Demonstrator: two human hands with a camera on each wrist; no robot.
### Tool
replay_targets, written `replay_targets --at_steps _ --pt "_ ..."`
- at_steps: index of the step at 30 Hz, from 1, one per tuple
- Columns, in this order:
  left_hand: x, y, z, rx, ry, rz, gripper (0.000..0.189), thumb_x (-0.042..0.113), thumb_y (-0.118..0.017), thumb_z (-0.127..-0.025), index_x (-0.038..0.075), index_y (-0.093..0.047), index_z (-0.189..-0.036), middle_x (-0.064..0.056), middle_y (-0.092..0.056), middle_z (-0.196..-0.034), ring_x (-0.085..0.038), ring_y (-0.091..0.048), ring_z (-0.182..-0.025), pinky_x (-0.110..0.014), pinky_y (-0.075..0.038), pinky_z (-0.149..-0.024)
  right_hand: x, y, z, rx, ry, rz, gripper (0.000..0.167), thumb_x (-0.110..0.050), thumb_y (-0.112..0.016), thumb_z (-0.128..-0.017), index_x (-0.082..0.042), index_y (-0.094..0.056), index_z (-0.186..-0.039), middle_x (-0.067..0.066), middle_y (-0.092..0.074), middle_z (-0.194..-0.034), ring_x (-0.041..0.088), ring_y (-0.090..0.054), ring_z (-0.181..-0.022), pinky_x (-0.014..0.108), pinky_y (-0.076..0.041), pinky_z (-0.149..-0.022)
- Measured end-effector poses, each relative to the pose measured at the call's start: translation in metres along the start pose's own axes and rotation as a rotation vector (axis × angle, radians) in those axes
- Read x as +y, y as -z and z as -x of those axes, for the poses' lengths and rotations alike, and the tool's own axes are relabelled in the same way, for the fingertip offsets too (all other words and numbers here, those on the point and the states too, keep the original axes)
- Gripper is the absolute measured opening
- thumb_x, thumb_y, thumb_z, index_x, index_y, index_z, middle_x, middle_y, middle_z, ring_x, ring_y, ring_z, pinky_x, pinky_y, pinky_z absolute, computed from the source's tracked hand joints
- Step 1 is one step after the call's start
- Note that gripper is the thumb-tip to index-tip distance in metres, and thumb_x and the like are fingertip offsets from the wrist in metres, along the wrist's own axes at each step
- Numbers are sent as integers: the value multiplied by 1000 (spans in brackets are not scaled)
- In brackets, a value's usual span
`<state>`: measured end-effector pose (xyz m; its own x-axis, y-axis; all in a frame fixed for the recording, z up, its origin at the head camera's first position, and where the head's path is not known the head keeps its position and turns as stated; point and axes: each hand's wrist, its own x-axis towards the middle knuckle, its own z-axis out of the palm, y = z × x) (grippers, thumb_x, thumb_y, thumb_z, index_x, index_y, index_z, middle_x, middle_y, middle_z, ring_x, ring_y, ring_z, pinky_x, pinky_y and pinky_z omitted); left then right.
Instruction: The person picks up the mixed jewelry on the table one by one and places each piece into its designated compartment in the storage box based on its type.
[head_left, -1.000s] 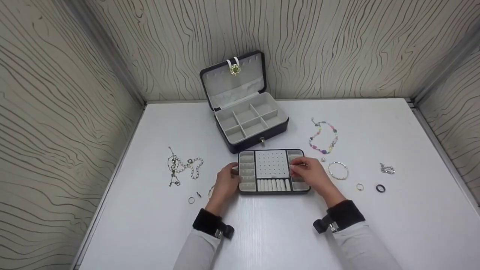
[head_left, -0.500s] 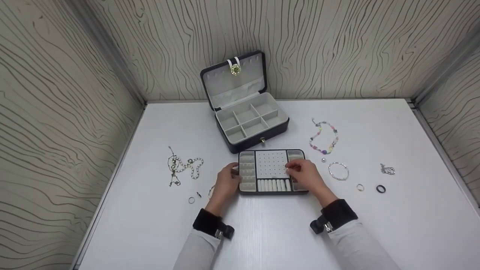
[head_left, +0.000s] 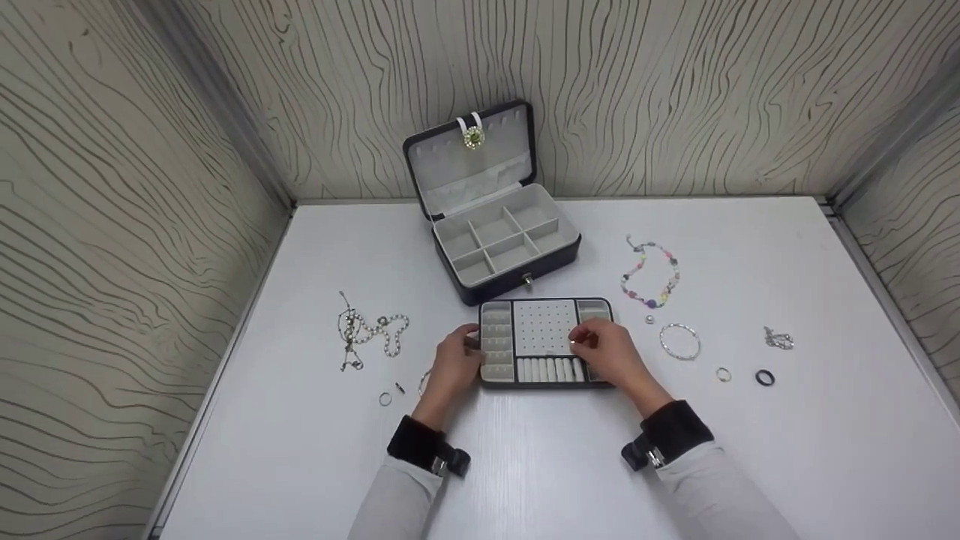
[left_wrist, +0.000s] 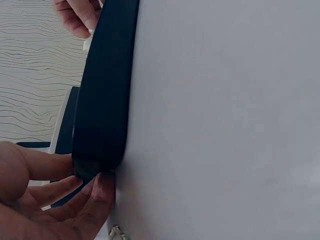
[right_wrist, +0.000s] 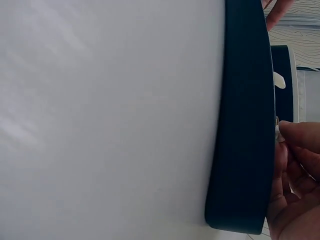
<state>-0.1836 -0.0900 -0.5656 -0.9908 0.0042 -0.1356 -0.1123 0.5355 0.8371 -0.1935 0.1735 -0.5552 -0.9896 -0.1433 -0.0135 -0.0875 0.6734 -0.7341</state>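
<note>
Left grip point(head_left: 457, 363) round the tray corner point(left_wrist: 100, 145), right grip point(head_left: 609, 348) closed on a tiny, mostly hidden piece point(right_wrist: 279, 134)

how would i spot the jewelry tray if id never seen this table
On the white table, toward the back, stands a box with its lid up. Just in front of it lies the dark-rimmed tray, left hand at one end, right hand over the other. Unlike the box, it has no lid, and holds a white panel dotted with holes and a row of white rolls.
</note>
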Motion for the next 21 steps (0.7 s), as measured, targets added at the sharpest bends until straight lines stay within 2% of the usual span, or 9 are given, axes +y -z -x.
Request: replay_targets --at_steps 8,15,21 --pt "1 -1 -1 -17 44 -14 50 1 -65 -88 2 -53 -136 -11 -65 -105 -20 -62 -91 -37 -53 -79 2 0 4 -5 46 15 10 -3 -71 -87 -7 -71 -97 4 -62 -93 19 -56 -84 36 -47 -75" --pt "1 0 -2 -16 13 -4 49 -1 -66 -87 0 -54 -135 -11 -65 -102 -21 -62 -88 -38 -52 -78 4 4 6 -15 80 -18 18 0 -64 -90 -4 -69 -106 5 -64 -96 21 -58 -88 40 -49 -80" --pt "0 -1 -2 -9 18 -1 48 -1 -64 -87 1 -55 -134 -11 -65 -103 -21 -61 -89 -38 -52 -79 7 16 10 -81 94 -70 24 2 -59 -93 0 -65 -116 11 -67 -106 28 -64 -99 44 -50 -90"
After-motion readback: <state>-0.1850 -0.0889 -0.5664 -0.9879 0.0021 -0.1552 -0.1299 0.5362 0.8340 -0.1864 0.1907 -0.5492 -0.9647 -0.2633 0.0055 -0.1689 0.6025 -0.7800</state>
